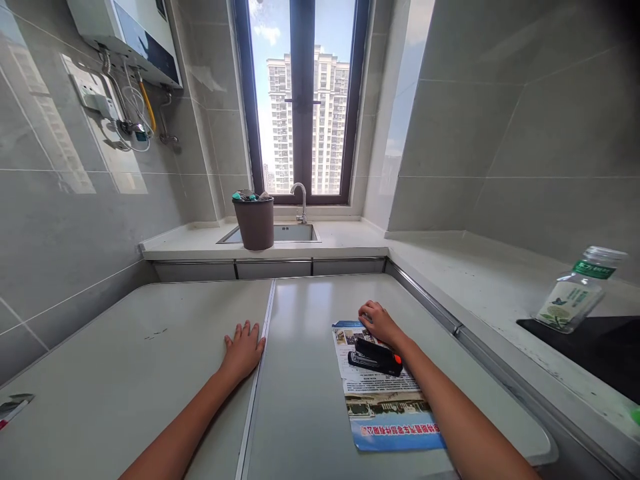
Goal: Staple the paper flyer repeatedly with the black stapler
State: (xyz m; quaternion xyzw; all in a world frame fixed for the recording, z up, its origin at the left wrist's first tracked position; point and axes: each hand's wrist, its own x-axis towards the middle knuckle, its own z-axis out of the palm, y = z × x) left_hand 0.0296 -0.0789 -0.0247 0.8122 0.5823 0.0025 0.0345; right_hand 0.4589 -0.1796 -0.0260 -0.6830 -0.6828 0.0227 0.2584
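Note:
My left hand (243, 352) lies flat on the white tabletop (165, 373), fingers spread, beside the metal seam (257, 380), with nothing in it. My right hand (379, 321) rests at the top edge of a printed colour flyer (395, 407), its fingers curled in. Whether those fingers pinch the paper edge or something small is hidden. Just below that hand, a black stapler (375, 358) with a red-orange spot at its back end lies on the flyer. My right forearm covers part of the flyer's right side.
A brown bucket (255, 223) stands by the sink (295, 233) and faucet (303, 203) under the window. On the right counter (440, 260), a clear bottle with green label (575, 293) sits on something black (595, 350). A partly seen red-and-white item (14, 408) lies far left.

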